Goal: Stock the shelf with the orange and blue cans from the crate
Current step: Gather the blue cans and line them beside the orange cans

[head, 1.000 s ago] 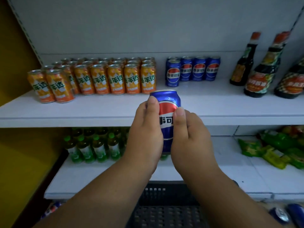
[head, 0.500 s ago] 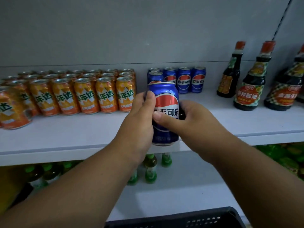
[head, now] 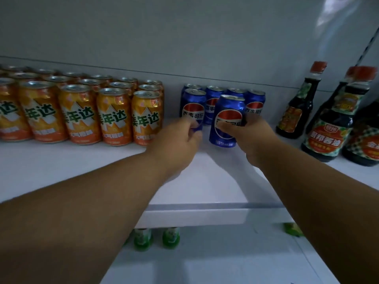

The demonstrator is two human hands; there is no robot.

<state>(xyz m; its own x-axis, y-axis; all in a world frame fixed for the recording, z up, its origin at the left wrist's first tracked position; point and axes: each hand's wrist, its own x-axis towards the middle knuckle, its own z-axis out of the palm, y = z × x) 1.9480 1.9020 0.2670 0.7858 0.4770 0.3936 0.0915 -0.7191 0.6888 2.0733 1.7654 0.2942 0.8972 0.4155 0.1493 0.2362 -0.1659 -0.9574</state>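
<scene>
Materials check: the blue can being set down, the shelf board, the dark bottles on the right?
Blue cola can: likely thin metal, glossy print, bare silvery rim. White shelf board: smooth, matte, painted; metal or laminate, cannot tell. Dark sauce bottles: glossy, glass or plastic, red caps, paper-like labels.

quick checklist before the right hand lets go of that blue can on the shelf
1. Right hand grips the blue can: ok.
2. Can upright, logo facing out: ok.
3. Can base flat on the shelf: cannot tell, it looks slightly tilted.
4. Can in the blue group, beside the front blue can and away from the orange cans: ok.
5. Left hand out of the way: not ok, it is blurred against the front blue can.
6. Soy sauce bottles apart from the right hand: ok.
</scene>
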